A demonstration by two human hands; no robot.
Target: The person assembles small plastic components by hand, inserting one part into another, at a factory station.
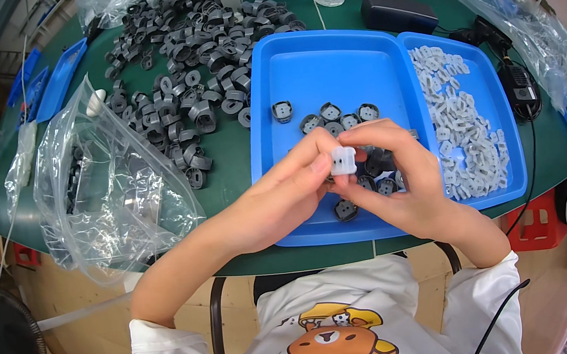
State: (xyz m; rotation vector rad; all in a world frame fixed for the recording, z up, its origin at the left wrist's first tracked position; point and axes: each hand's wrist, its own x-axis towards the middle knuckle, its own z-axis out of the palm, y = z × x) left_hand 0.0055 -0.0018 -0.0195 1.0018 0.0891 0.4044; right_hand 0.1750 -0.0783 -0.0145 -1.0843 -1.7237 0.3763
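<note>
Here, in the head view, the left hand [295,184] and right hand [410,172] both pinch a small white piece [343,160] between their fingertips, above the blue tray [336,61] at the worktop's [224,160] front edge. Dark round pieces [345,210] lie in that tray, and loose white parts [464,133] fill much of the narrower tray [487,92] just beside its right edge. Grey rings [194,81] are heaped toward the worktop's far edge, left of the trays.

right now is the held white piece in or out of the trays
Out: left hand and right hand hold the white piece above the left blue tray.
</note>
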